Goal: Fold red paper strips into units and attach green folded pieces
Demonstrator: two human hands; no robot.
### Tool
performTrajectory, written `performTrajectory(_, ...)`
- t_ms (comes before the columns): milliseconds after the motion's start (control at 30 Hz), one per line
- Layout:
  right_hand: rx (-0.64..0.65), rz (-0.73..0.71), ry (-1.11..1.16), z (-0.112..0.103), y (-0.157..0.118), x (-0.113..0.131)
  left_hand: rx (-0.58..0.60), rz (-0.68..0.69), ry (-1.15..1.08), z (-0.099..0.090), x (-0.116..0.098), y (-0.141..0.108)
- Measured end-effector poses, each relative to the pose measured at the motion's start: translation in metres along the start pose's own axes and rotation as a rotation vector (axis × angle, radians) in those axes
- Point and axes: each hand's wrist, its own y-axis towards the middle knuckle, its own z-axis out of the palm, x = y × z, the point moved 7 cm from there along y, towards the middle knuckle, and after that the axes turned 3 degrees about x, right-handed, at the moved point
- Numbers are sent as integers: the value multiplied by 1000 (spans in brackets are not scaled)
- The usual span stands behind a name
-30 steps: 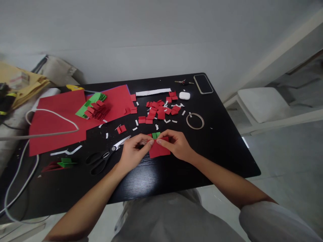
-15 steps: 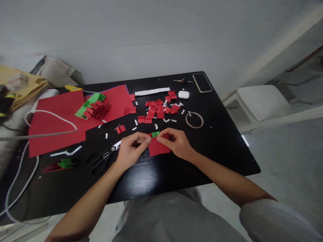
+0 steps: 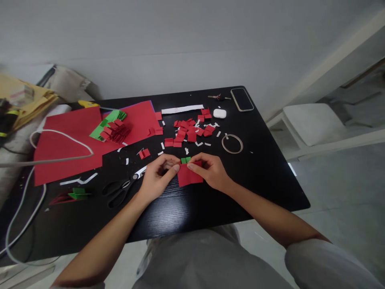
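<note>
Near the table's front edge I hold a folded red paper piece (image 3: 189, 178) with a small green paper piece (image 3: 185, 160) at its top edge. My left hand (image 3: 161, 173) pinches its upper left corner between thumb and fingers. On the upper right part, my right hand (image 3: 209, 170) presses with thumb against fingers. Black-handled scissors (image 3: 120, 192) lie just left of my left hand, their blade tips hidden behind it. Beyond my hands is a pile of small folded red paper pieces (image 3: 188, 130) among white scraps.
Large red sheets (image 3: 69, 146) cover the table's left side, bearing folded green paper (image 3: 106, 124). A green-and-red folded piece (image 3: 78, 194) lies at front left. White cable (image 3: 28, 218) loops nearby. A tape ring (image 3: 232, 144), white case (image 3: 219, 113), keys (image 3: 219, 97) and phone (image 3: 242, 99) lie right.
The view has shifted very slightly. My left fingertips have moved a little on the red paper's corner; my right hand keeps its grip.
</note>
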Motion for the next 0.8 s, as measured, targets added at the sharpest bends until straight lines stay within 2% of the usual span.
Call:
performTrajectory(200,23,9,4,4,-2,-3,36,-34,-8,10,4,-3)
performTrajectory(433,55,23,34,8,-1,-2,27,7,51,10,0,-3)
performTrajectory(800,29,56,119,2,2,-8,-14,-18,42,3,3,-1)
